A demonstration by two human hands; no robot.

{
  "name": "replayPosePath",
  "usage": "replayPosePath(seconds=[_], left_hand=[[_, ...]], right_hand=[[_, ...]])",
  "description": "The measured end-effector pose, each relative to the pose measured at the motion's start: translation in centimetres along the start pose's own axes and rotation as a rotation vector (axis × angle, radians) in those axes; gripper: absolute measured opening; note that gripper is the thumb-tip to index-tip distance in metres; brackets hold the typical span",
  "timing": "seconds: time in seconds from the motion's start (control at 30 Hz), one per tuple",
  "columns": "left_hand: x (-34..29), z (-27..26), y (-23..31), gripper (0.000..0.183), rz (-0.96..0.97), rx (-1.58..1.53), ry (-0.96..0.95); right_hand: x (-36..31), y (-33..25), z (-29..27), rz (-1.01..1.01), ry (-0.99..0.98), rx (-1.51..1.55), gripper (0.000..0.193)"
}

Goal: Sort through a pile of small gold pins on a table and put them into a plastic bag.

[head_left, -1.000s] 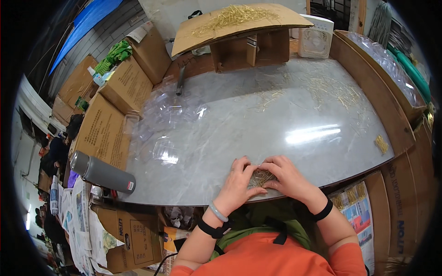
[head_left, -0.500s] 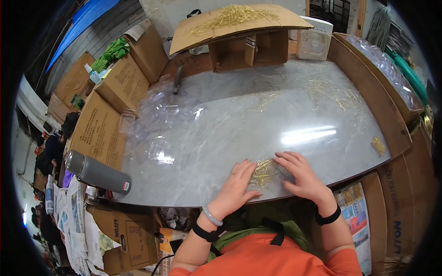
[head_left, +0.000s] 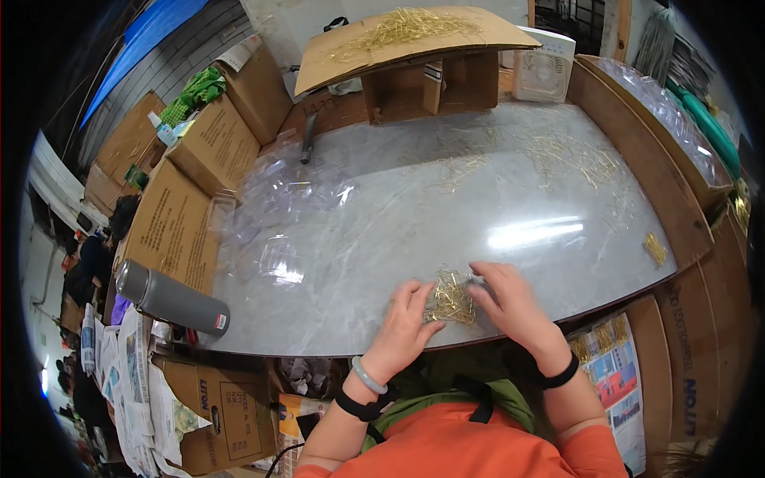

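Observation:
A small heap of thin gold-coloured wire pieces (head_left: 453,299) lies on the grey marbled tabletop (head_left: 382,239) close to its front edge. My left hand (head_left: 401,325) rests at the heap's left side, thumb and fingertips touching the wires, with a gap between thumb and fingers. On the other side, my right hand (head_left: 514,304) has its fingers apart and the tips against the right edge of the heap. Neither hand is closed round the wires. The exact form of each piece is too small to make out.
More gold wires (head_left: 578,163) lie scattered at the back right, and a small bunch (head_left: 654,248) sits by the right edge. Clear plastic boxes (head_left: 291,191) spread over the left. A grey flask (head_left: 171,296) lies near the left corner. A cardboard sheet (head_left: 335,60) bears a large wire pile.
The wires between my hands have been drawn into a taller, tighter heap. My left hand has shifted slightly left with its fingers more bent; my right fingers have moved a little left.

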State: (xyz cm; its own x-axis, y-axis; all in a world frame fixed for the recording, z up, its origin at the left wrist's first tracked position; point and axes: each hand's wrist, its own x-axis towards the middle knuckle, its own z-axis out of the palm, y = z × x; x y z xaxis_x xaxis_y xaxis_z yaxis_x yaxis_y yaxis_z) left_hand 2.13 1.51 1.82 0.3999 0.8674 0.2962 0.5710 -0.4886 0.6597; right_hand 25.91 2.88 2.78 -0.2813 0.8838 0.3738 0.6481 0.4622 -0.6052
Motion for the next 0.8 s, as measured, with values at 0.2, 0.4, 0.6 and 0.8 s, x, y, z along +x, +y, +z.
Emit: replayPosePath(seconds=[0.2, 0.4, 0.6, 0.8], left_hand=[[0.7, -0.2, -0.4, 0.072, 0.165, 0.287, 0.062], [-0.4, 0.7, 1.0, 0.066, 0.09, 0.153, 0.012], [-1.0, 0.0, 0.3, 0.079, -0.009, 0.128, 0.072], [1.6, -1.1, 0.4, 0.091, 0.162, 0.328, -0.235]], right_hand=[[-3.0, -3.4, -0.4, -0.021, -0.054, -0.228, 0.067], [-1.9, -1.9, 2.5, -0.166, -0.026, -0.154, 0.068], [0.6, 1.6, 1.9, -0.325, -0.174, 0.105, 0.056], [-0.1, 1.1, 0.8, -0.229, -0.1, 0.175, 0.047]])
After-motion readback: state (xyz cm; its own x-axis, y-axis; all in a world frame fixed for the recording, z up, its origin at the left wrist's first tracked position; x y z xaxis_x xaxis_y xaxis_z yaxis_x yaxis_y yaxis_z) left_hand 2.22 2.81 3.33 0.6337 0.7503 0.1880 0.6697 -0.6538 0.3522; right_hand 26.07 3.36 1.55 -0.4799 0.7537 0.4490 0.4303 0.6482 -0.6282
